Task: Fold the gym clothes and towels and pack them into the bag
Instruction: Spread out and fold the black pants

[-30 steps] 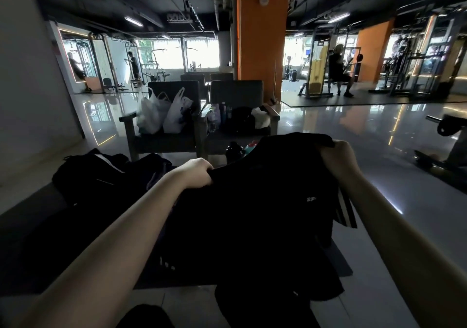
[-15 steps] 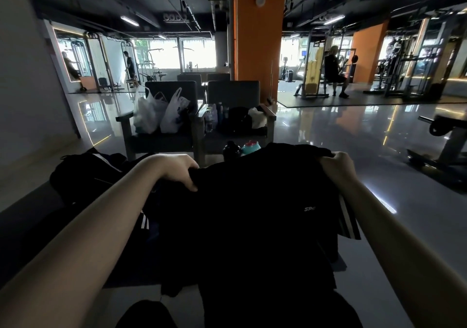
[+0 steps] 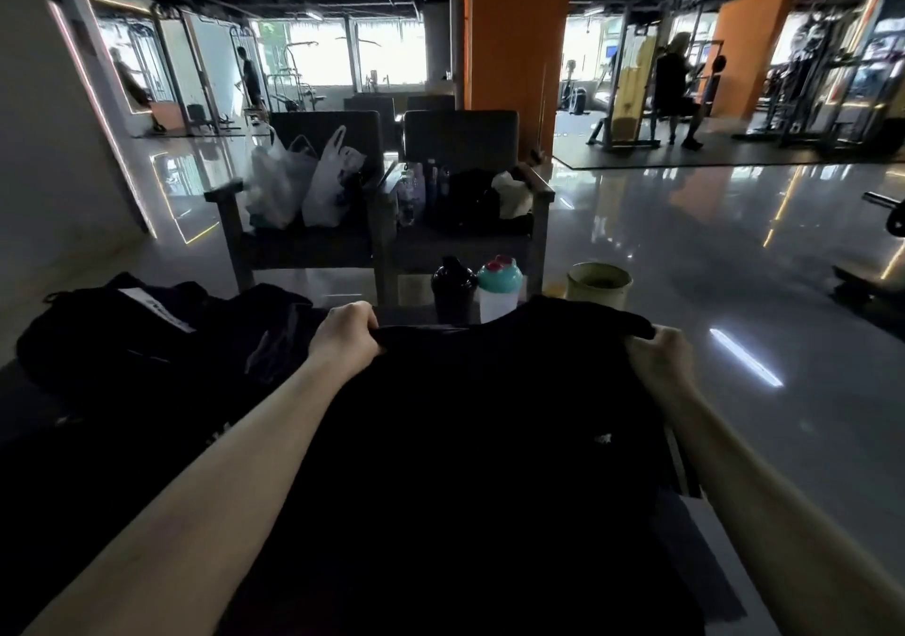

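Note:
I hold a black shirt [image 3: 480, 429] spread out in front of me, hanging from its top edge. My left hand [image 3: 343, 339] grips the top left corner and my right hand [image 3: 658, 358] grips the top right corner. A small white logo shows on the shirt's right side. A striped black garment [image 3: 683, 469] peeks out behind its right edge. To the left lies a dark pile with a black bag [image 3: 112, 336] bearing a white label. More dark clothing [image 3: 279, 331] lies beside it.
Beyond the shirt stand a black shaker bottle [image 3: 453, 290], a teal-lidded bottle [image 3: 499, 287] and a pale round container [image 3: 598, 285]. Two dark armchairs [image 3: 313, 243] hold white plastic bags [image 3: 303, 182] and bottles. An orange pillar [image 3: 514, 37] rises behind. People and gym machines stand far off.
Both hands have moved down and apart, stretching the shirt's top edge wider and flatter. The bottles and the round container behind it have come into view.

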Demonstrator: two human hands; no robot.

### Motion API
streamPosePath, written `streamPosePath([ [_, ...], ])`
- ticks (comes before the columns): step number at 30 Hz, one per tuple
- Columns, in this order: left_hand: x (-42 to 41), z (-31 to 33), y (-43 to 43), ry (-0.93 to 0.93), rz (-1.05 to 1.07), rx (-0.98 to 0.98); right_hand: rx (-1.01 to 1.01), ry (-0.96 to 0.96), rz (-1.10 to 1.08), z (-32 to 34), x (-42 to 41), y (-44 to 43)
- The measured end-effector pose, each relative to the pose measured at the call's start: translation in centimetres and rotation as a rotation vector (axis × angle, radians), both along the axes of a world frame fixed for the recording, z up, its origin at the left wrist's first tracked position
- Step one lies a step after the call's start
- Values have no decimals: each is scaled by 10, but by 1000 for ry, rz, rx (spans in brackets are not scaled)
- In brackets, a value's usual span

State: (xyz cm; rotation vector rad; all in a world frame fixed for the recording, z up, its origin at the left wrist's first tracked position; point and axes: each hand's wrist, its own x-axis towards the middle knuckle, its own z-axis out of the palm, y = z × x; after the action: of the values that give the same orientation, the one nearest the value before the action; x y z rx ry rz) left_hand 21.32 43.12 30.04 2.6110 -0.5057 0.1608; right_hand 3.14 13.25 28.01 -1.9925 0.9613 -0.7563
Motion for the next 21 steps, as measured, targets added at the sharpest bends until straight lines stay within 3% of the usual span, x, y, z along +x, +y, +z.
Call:
streamPosePath([
  [7, 92, -63, -52, -47, 78, 60, -146, 161, -68, -62, 94, -39],
  [11, 111, -102, -78, -79, 126, 131, -348, 330, -105, -100, 126, -35],
  [14, 86, -146, -87, -110, 37, 243, -481, 530, 98, -132, 125, -8],
  [18, 51, -198, -80, 176, -132, 373, -283, 769, 404, -171, 106, 14],
  [21, 66, -207, -73, 189, -154, 418, -307, 784, 434, -177, 112, -3],
])
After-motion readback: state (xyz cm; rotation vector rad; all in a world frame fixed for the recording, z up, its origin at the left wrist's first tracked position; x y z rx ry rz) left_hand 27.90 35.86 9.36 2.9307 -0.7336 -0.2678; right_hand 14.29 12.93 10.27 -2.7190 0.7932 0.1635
